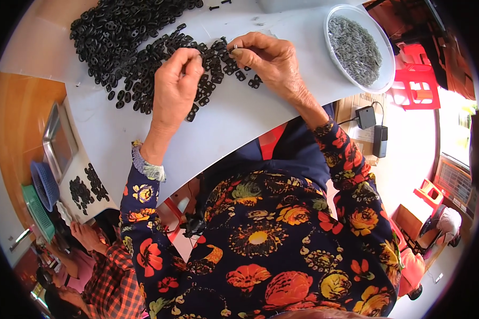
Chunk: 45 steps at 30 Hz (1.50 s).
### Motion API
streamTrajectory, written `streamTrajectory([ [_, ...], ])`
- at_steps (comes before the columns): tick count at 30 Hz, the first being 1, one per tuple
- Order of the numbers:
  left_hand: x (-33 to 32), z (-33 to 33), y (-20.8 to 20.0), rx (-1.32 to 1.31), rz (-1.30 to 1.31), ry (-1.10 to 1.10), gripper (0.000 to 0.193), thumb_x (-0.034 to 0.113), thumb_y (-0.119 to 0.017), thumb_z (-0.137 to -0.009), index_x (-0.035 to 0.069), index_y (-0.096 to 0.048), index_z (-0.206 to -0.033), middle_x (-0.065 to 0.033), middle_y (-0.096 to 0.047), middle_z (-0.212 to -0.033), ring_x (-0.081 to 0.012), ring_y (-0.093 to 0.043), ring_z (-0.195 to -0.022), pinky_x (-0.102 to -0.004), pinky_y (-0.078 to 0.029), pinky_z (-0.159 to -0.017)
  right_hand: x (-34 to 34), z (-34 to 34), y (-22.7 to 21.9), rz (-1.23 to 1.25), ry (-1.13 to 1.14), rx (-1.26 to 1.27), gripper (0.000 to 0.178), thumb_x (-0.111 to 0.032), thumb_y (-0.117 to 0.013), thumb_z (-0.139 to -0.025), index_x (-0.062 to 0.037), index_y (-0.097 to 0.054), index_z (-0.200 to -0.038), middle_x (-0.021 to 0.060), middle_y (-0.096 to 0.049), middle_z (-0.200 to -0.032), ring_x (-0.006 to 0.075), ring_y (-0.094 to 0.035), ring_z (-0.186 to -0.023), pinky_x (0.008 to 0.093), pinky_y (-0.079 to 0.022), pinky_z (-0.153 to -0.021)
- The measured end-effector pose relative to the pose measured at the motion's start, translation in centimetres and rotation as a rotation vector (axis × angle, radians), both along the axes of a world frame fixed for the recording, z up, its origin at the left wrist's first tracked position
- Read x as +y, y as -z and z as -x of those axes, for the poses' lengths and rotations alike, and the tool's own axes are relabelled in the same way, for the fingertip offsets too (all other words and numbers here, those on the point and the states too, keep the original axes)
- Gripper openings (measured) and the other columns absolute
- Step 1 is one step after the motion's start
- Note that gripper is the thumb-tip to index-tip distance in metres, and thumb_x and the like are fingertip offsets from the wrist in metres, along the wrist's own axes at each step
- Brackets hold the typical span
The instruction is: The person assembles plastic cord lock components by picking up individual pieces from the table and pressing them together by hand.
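Over the table, my left hand point(176, 82) is closed, thumb pressed to the curled fingers. Whatever it holds, if anything, is hidden. Facing it, my right hand point(271, 61) pinches a small pale piece point(235, 47) between thumb and fingertips. Under and behind both hands spreads a large heap of small black oval parts with two holes point(114, 40). Some squarish black pieces point(202, 98) lie nearest the left wrist, and a few more point(254, 81) sit below my right fingertips.
A round translucent tub point(387, 77) of tiny grey see-through pieces point(354, 50) stands on the white table point(239, 119) at right. Left are a metal tray point(58, 141), a blue basket point(43, 183), a green basket point(37, 212) and more black parts point(88, 189). People sit at lower left; a red stool point(423, 87) is at right.
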<state>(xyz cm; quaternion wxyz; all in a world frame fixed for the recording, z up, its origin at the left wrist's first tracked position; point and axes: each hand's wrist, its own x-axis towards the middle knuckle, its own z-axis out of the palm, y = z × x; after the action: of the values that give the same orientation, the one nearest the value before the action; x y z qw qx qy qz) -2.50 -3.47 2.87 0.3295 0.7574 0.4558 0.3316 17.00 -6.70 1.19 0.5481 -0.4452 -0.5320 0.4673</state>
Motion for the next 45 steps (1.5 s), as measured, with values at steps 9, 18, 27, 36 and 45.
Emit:
streamTrajectory([
  [9,0.7,-0.6,-0.4,-0.656,0.591,0.118,0.024,0.016,-0.055,-0.092,-0.004,-0.063,-0.103,-0.0039,-0.063,-0.083,-0.0095,-0.057,-0.077,-0.0247,-0.046,-0.075,0.2,0.2,-0.1,-0.052,-0.024,-0.035,0.017,-0.006,-0.060,-0.089,0.0011,-0.067,-0.102,0.0012,-0.065,-0.078,0.0049,-0.055,-0.070,0.0214,-0.049,-0.067],
  [18,1.3,-0.9,-1.0,-0.426,0.493,0.156,0.025,0.017,-0.054,-0.092,-0.003,-0.062,-0.104,-0.0021,-0.061,-0.082,-0.0088,-0.057,-0.076,-0.0242,-0.046,-0.071,-0.1,0.4,-0.5,-0.035,-0.119,-0.015,0.036,0.003,-0.057,-0.088,-0.0007,-0.053,-0.124,0.0006,-0.061,-0.084,0.0059,-0.054,-0.075,0.0212,-0.049,-0.072],
  [27,1.5,-1.6,-2.5,-0.279,0.311,0.161,0.019,0.013,-0.057,-0.090,-0.004,-0.062,-0.095,0.0022,-0.054,-0.073,-0.0049,-0.054,-0.070,-0.0237,-0.052,-0.074,-0.1,0.6,0.1,-0.082,-0.051,-0.013,0.030,-0.004,-0.063,-0.087,-0.0011,-0.057,-0.116,0.0002,-0.065,-0.077,0.0045,-0.053,-0.066,0.0219,-0.047,-0.063],
  [36,1.6,-1.9,-2.5,-0.319,0.312,0.111,0.021,0.014,-0.057,-0.090,-0.003,-0.063,-0.099,0.0037,-0.049,-0.066,-0.0041,-0.051,-0.067,-0.0223,-0.051,-0.071,0.0,0.7,-0.1,-0.078,-0.034,-0.007,0.029,-0.003,-0.063,-0.087,-0.0008,-0.057,-0.115,-0.0002,-0.064,-0.076,0.0046,-0.054,-0.066,0.0222,-0.048,-0.062],
  [45,1.4,-1.6,-2.4,-0.233,0.370,0.143,0.016,0.007,-0.058,-0.087,-0.004,-0.062,-0.097,0.0049,-0.049,-0.068,-0.0024,-0.047,-0.064,-0.0186,-0.042,-0.058,0.1,0.7,-0.1,-0.026,0.003,0.062,0.026,-0.003,-0.062,-0.088,0.0001,-0.058,-0.113,0.0011,-0.064,-0.079,0.0048,-0.056,-0.070,0.0216,-0.049,-0.065],
])
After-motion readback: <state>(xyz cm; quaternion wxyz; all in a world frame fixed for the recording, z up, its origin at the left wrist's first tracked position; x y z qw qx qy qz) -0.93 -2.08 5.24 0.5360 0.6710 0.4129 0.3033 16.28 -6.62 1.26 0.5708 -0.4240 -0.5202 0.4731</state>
